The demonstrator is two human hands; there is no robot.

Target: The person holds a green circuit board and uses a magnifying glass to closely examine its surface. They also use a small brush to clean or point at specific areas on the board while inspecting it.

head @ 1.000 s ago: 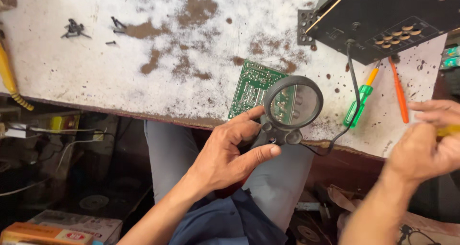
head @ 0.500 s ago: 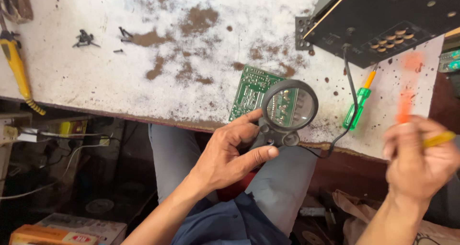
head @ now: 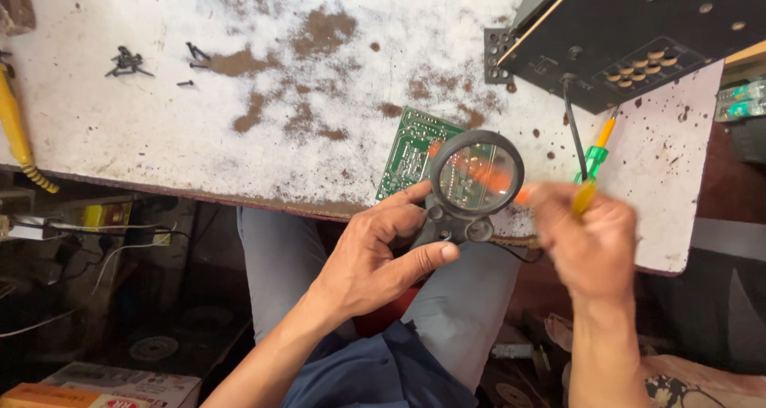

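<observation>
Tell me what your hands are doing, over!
Left hand grips black round magnifying glass over green circuit board. Right hand holds orange-handled tool, blurred. Green screwdriver lies alongside.

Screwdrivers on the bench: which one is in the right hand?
The orange-shafted one with the yellow handle, blurred, gripped in the right hand beside the magnifier. The green-handled screwdriver lies untouched on the bench, near the black panel.
</observation>
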